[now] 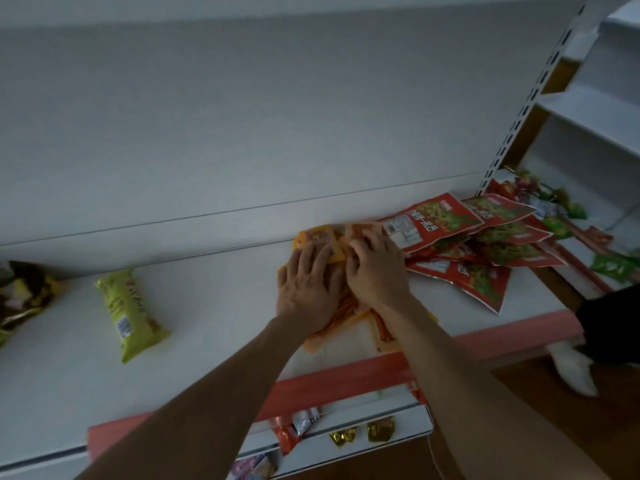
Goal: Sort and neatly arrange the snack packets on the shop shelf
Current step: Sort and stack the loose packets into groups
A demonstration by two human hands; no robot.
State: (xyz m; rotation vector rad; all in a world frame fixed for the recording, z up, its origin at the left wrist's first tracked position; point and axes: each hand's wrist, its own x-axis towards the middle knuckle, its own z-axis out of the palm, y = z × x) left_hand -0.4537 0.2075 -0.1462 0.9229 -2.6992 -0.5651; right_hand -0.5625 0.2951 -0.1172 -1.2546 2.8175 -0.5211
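A pile of orange snack packets [317,239] lies on the white shelf [214,306] near its back wall. My left hand [306,289] rests flat on top of the pile, fingers spread. My right hand [375,268] lies beside it, fingertips curled on the upper edge of an orange packet. A heap of red packets with green pictures [460,233] overlaps to the right. A yellow-green packet [130,311] lies alone to the left. A dark yellow packet [24,292] sits at the far left edge.
The shelf has a pink front strip [346,379]. A lower shelf [346,434] holds small gold and orange packets. Green and red packets [554,216] lie on the neighbouring shelf at right. A person's dark trouser leg and white sock [575,368] stand on the brown floor at right.
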